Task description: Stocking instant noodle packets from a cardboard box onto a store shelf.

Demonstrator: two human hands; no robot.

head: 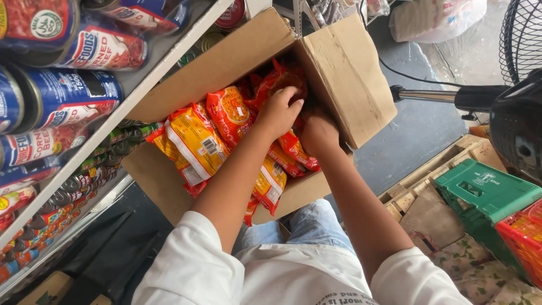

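An open cardboard box (344, 68) rests on my lap, filled with several orange and yellow noodle packets (195, 141). My left hand (278, 112) reaches into the box and its fingers close around a red-orange packet (285, 79) near the far side. My right hand (318, 133) is pushed deep among the packets by the box's right wall; its fingers are hidden, so what it grips cannot be told.
White shelves (132, 99) on the left hold rows of tins (62, 96). A black standing fan (516, 121) is at the right, above a green crate (485, 195), a red basket (522, 237) and a wooden pallet (426, 175). A white plastic bag (435, 20) lies on the grey floor.
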